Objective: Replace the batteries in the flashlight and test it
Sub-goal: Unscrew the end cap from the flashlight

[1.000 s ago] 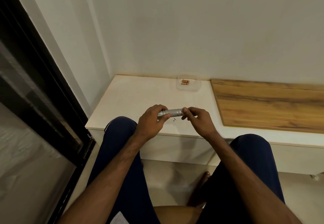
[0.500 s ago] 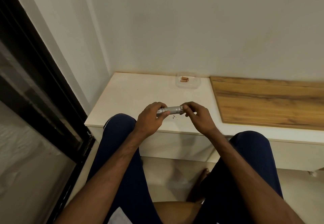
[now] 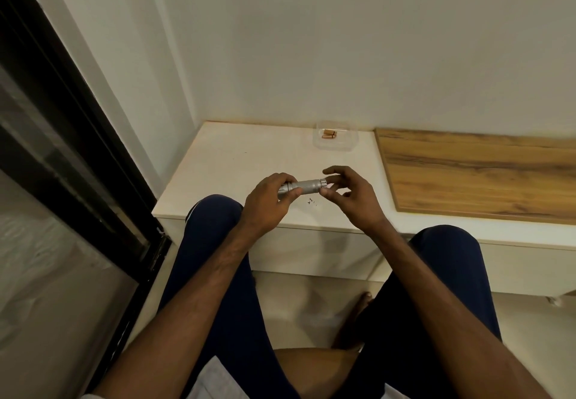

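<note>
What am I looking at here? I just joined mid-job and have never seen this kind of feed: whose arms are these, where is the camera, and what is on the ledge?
There is no machine here. A person wears one wide-angle camera on the head, looking down at their own two bare hands; the dark blue knees below are theirs. The left hand grips one end of a small silver metal flashlight, held level above a low white ledge. The right hand has its fingertips at the other end, seemingly working the cap, though that end is partly hidden. Farther back sits a clear plastic container holding copper-coloured batteries. A wood-grain panel lies to the right. A few tiny dark specks lie under the flashlight; too small to identify.
</note>
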